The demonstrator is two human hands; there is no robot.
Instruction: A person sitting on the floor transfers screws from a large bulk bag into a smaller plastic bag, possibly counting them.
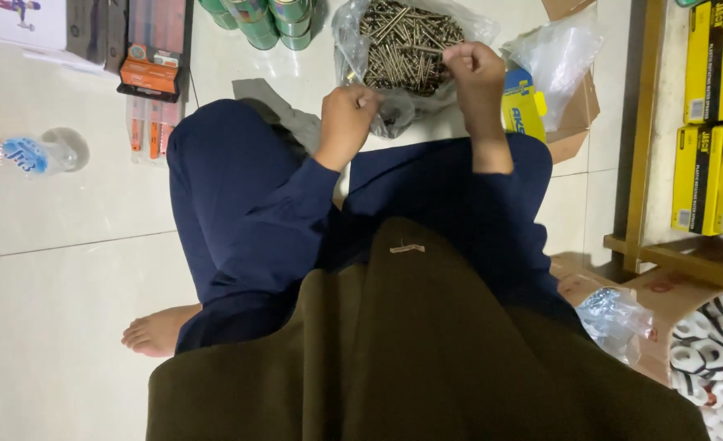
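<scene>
I sit on the floor in dark blue clothes with an olive cloth over my lap. A clear plastic bag full of long brass-coloured screws lies open on the floor in front of my knees. My right hand pinches a few screws by their ends just above the pile. My left hand is closed at the near left edge of the bag, with something small in its fist that I cannot make out.
Green tape rolls and orange blister packs lie at the back. A plastic bottle lies at left. A cardboard box with plastic bags sits right of the screws. A shelf with yellow boxes stands at right, white rolls below it.
</scene>
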